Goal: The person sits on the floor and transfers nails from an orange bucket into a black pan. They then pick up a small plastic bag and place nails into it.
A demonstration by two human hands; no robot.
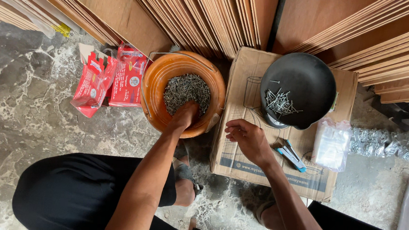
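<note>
Marbled floor; left hand (184, 116) digs spiky nails (187, 90).

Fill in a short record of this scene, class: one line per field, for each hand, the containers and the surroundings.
Left hand: plunged into the nails in the orange bucket
Right hand: curled above the cardboard box, grip unclear
Black pan: on the box, holding few nails
Nearby: blue stapler, clear bags, red packets

left hand (184, 116) dug into nails (187, 92) in orange bucket (156, 85) | right hand (248, 139) curled over cardboard box (233, 150) | black pan (307, 81) holds few nails
</note>
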